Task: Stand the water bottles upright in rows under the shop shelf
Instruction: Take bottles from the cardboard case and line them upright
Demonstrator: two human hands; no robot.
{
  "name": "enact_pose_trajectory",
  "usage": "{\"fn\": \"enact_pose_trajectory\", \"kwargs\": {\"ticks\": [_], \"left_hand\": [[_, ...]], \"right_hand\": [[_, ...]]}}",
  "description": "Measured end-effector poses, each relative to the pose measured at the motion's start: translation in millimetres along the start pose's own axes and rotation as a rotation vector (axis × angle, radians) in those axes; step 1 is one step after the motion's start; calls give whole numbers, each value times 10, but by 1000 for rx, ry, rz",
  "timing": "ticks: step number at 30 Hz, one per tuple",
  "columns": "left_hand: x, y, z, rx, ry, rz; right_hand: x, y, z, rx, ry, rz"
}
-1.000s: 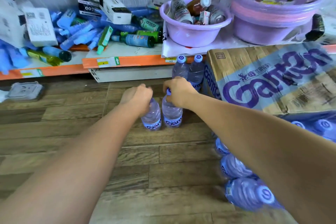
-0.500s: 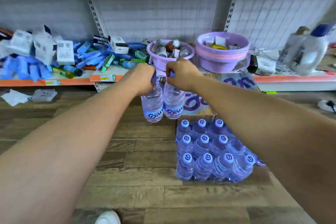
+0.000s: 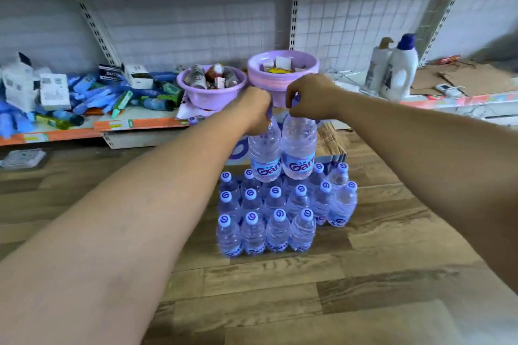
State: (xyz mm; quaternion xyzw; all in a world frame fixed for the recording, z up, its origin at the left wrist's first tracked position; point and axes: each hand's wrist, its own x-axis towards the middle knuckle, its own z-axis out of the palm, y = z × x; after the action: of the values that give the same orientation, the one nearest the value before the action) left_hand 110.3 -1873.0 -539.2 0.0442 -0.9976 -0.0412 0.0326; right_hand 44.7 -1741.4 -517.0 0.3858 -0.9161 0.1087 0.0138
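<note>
My left hand (image 3: 256, 105) grips one clear water bottle (image 3: 265, 158) by its neck. Beside it my right hand (image 3: 309, 99) grips a second bottle (image 3: 298, 152) the same way. Both bottles hang upright and side by side in the air, their bases just above a block of several upright bottles with purple caps (image 3: 276, 217) standing in rows on the wooden floor. Two more upright bottles (image 3: 342, 202) stand at the block's right side. The caps of the held bottles are hidden by my fingers.
A printed cardboard carton (image 3: 332, 143) sits behind the block, mostly hidden. The low orange-edged shelf (image 3: 134, 124) carries two purple basins (image 3: 213, 92), scattered tubes and boxes at left, two white detergent bottles (image 3: 398, 67) and flat cardboard at right. A white socket strip (image 3: 23, 158) lies on the floor, far left.
The view has pulled back and risen. Both hands lifted their bottles off the floor near the shelf and carried them to above the block of standing bottles.
</note>
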Motion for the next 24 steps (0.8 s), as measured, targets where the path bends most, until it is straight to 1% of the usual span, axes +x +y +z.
{"fn": "enact_pose_trajectory", "kwargs": {"ticks": [3,6,10,13,16,19,22,24], "left_hand": [[88,378,150,-34,-16,56],[161,696,376,-112,-74,88],[271,1017,697,-83,-187,138],[322,1223,954,-80,-206,168],[390,1349,1224,-31,-254,194],[448,1392,1487,-31,-301,207],[428,1393,1759,-48,-346,168],[401,1377,1939,-72,-369,151]], "right_hand": [[-184,337,-53,-6,-55,54],[-376,627,-70,-17,-92,94],[-598,984,52,-10,-129,137],[-712,1229,257,21,-177,168],[-786,1442,499,44,-226,204],[-850,1585,760,55,-272,232],[-902,1688,1034,61,-309,239],[-903,1737,1238,59,-366,232]]}}
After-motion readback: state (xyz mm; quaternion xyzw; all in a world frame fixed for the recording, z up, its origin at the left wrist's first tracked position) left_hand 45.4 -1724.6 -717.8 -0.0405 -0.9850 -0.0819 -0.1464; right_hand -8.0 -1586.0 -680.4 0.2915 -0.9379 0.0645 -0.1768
